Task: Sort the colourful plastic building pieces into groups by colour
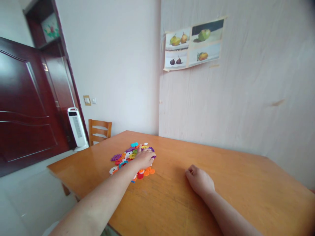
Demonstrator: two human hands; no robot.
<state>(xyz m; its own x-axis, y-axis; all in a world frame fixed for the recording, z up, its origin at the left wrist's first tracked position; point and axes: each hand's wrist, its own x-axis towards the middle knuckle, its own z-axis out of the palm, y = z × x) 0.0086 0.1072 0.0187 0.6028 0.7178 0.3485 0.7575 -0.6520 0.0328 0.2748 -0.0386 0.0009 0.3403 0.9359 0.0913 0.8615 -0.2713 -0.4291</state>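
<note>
A loose pile of colourful flat plastic interlocking discs [118,157] with notched edges lies on the left part of the wooden table. My left hand [145,158] reaches over the right side of this pile, fingers apart and touching the pieces. The hand and forearm cover some of the discs beneath. To the right, apart from the pile, my right hand [199,181] rests on the tabletop in a loose fist. Nothing shows between its curled fingers. Orange discs [149,171] and a red disc [140,176] lie at the pile's near edge.
The wooden table [167,203] meets the wall along its far side. Behind its left edge stand a wooden chair [100,131] and a white tower heater or fan [77,127]. A dark red door [27,108] is at far left. Fruit pictures [194,44] hang on the wall.
</note>
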